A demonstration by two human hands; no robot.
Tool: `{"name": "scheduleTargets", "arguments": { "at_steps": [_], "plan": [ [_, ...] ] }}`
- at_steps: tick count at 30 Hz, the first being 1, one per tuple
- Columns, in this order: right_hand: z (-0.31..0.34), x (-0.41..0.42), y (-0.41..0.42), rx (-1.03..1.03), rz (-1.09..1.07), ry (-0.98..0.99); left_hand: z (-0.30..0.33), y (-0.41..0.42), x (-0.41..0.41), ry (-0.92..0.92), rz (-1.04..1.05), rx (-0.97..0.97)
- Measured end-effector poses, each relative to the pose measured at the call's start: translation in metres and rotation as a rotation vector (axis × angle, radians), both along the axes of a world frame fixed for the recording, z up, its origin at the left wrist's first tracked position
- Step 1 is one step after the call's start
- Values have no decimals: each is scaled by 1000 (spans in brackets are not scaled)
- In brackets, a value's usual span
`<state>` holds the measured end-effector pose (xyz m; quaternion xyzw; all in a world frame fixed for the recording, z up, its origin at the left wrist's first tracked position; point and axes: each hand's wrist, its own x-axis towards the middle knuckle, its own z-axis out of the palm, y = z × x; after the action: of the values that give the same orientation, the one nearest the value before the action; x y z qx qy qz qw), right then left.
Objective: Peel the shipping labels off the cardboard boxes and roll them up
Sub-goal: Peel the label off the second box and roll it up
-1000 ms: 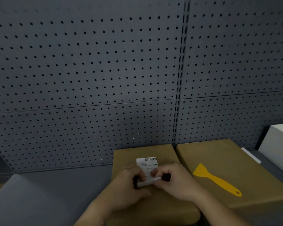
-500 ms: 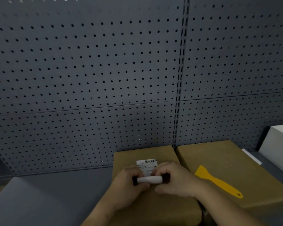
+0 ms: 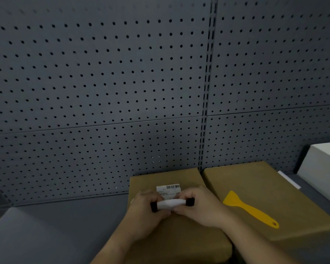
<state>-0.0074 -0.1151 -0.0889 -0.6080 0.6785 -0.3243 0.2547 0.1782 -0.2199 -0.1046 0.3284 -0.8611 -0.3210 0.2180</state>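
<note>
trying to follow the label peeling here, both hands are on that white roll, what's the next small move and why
Probably keep turning the roll away from the body, toward the barcode. The left hand and right hand pinch its two ends, and part of the label lies flat on the cardboard box, so one more turn should lift more of it.
</note>
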Motion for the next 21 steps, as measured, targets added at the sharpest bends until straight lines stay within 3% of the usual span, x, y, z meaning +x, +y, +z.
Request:
{"name": "scheduleTargets", "arguments": {
  "at_steps": [21],
  "plan": [
    [-13,-7,-4,-61,-53,69,5,2,1,-21,35,20]
  ]
}}
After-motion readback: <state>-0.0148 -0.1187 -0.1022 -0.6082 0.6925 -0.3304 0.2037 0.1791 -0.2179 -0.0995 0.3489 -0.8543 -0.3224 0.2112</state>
